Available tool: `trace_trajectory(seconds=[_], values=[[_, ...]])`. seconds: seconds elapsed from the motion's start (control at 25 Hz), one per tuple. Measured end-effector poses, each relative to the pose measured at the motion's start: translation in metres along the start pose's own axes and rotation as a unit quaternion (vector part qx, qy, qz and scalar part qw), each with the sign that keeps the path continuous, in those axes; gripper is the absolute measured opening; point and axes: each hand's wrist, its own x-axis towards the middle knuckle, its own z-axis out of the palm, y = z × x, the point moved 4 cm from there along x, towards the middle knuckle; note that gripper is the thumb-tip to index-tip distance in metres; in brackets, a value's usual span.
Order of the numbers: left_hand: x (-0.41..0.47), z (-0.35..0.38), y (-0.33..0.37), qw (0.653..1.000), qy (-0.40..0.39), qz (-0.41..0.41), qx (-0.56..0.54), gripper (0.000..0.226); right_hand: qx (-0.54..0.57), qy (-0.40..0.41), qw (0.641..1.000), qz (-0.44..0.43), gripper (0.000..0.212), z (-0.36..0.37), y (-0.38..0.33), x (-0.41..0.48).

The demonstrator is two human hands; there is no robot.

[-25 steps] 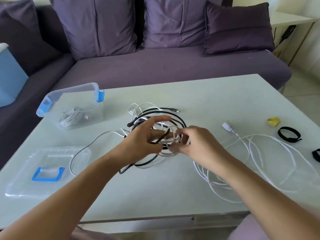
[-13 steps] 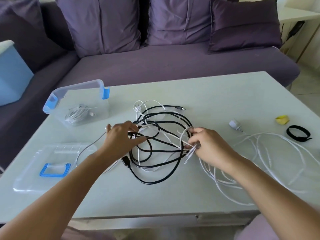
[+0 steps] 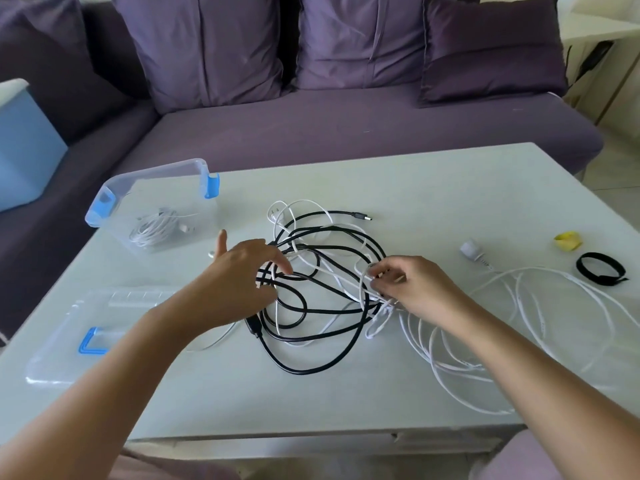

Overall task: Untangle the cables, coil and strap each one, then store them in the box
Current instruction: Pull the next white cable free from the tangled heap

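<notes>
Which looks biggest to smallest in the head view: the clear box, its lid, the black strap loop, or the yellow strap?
1. Clear box and lid: they look about alike, and the lid lies nearer the camera, so I won't rank the two.
2. Black strap loop.
3. Yellow strap, the smallest.

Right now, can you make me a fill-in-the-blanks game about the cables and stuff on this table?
1. The right hand pinches a ____ cable in the tangle.
2. A coiled white cable already lies inside the clear ____.
3. The lid has a ____ handle.
4. Beside the yellow strap lies a ____ strap.

Missing words: white, box, blue, black.
</notes>
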Motion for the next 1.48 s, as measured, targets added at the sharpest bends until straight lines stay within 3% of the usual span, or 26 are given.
trace_trajectory(seconds=[0.12, 0.2, 0.36, 0.56, 0.68, 0.8, 0.88, 1.0, 1.12, 1.2, 1.32, 1.48], values=[[0.001, 0.012, 0.028, 0.991, 0.105, 0.025, -0.074, 0.017, -0.118, 0.044, 0.992, -0.016, 0.035, 0.011, -0.001, 0.007], [0.004, 0.029, 0.047, 0.982, 0.133, 0.035, -0.128, 0.023, -0.141, 0.046, 0.989, -0.007, 0.026, 0.014, -0.004, 0.010], [0.020, 0.076, 0.070, 0.985, 0.095, 0.129, -0.068, 0.052, -0.116, 0.017, 0.992, 0.038, 0.002, 0.006, -0.004, 0.013], [0.042, 0.080, 0.064, 0.995, 0.050, 0.083, -0.010, 0.057, 0.067, -0.057, 0.996, 0.010, 0.026, -0.002, -0.001, 0.008], [0.046, 0.076, 0.061, 0.997, 0.055, 0.053, -0.029, 0.064, 0.011, 0.002, 0.999, -0.048, 0.029, -0.008, -0.007, 0.010], [0.045, 0.057, 0.061, 0.971, 0.149, 0.040, -0.181, 0.050, 0.002, 0.023, 0.990, -0.140, 0.039, -0.009, -0.023, 0.009], [0.048, 0.039, 0.053, 0.941, 0.182, -0.016, -0.284, 0.047, 0.038, 0.016, 0.986, -0.162, 0.035, -0.014, -0.026, 0.007], [0.053, 0.027, 0.025, 0.908, 0.160, -0.083, -0.379, 0.047, 0.246, -0.022, 0.961, -0.124, 0.042, -0.028, -0.027, 0.002], [0.053, 0.030, 0.014, 0.946, 0.095, -0.093, -0.296, 0.051, 0.468, -0.025, 0.875, -0.121, 0.044, -0.049, -0.031, -0.002], [0.052, 0.032, 0.015, 0.979, 0.083, -0.076, -0.172, 0.047, 0.510, 0.007, 0.852, -0.114, 0.038, -0.064, -0.030, -0.001], [0.052, 0.030, 0.016, 0.991, 0.074, -0.053, -0.099, 0.042, 0.487, 0.061, 0.866, -0.092, 0.031, -0.075, -0.017, 0.004], [0.045, 0.040, 0.019, 0.995, 0.092, -0.013, -0.033, 0.044, 0.310, 0.095, 0.943, -0.075, 0.020, -0.067, -0.008, 0.006]])
